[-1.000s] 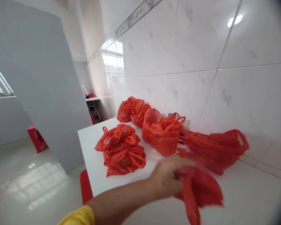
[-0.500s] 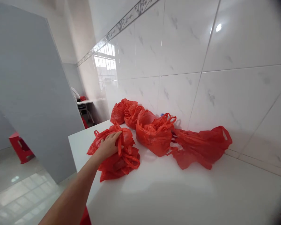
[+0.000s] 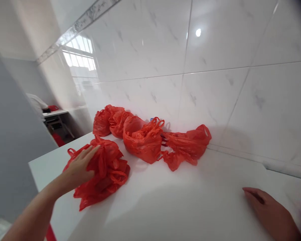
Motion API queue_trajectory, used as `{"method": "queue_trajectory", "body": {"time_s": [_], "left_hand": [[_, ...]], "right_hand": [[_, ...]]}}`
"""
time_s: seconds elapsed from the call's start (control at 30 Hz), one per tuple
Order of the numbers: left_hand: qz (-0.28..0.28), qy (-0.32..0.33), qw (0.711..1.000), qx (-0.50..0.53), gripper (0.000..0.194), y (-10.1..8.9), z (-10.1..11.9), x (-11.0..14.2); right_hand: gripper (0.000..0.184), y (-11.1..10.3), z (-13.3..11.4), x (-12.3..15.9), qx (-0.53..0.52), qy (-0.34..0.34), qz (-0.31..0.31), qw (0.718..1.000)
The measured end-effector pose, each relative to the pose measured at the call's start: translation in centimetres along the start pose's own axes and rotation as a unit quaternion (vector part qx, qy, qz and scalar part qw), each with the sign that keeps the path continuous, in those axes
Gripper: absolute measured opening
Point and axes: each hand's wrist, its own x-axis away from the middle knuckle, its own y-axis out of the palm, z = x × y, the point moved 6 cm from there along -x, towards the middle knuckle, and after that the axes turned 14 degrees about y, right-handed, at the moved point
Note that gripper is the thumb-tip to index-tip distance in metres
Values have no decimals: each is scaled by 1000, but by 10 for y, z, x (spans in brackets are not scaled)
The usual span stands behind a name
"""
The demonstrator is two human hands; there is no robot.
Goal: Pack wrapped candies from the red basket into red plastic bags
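My left hand (image 3: 77,171) rests with its fingers stretched out on a pile of crumpled red plastic bags (image 3: 104,175) at the left of the white table (image 3: 180,204). The topmost bag bulges up beside the fingers, and its loose handles stick out. At the lower right, my right hand (image 3: 272,211) is held low over the table. Its thumb and fingertips meet, and nothing shows between them. Behind the pile, an open red bag (image 3: 142,145) is stuffed with more red plastic. A flattened red bag (image 3: 187,145) lies against the wall to its right.
Two full red bags (image 3: 102,122) stand at the far end by the tiled wall (image 3: 210,97). A small blue thing (image 3: 152,119) peeks out behind the open bag. Left of the table stands a grey partition (image 3: 10,140). Farther back is another table (image 3: 56,113).
My left hand carried a red bag from the right onto the pile, and its fingers have since straightened. My right hand has come into view. The camera has turned right.
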Motion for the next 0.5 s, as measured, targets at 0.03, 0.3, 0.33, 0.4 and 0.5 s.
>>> {"method": "queue_trajectory", "body": {"time_s": [0.03, 0.3, 0.33, 0.4, 0.5], "left_hand": [[33, 9, 999, 4, 73, -10, 8, 2], [123, 158, 962, 187, 41, -17, 127, -23], [86, 193, 951, 226, 40, -2, 146, -31], [7, 242, 922, 301, 39, 35, 182, -50], [-48, 255, 897, 357, 42, 95, 220, -82]], "right_hand": [[25, 1, -1, 1, -2, 6, -16, 1000], [32, 0, -20, 18, -3, 11, -35, 999], [32, 0, -22, 19, -1, 8, -38, 999], [31, -1, -24, 22, 2, -1, -44, 999], [30, -1, -24, 25, 6, -21, -44, 999]]}}
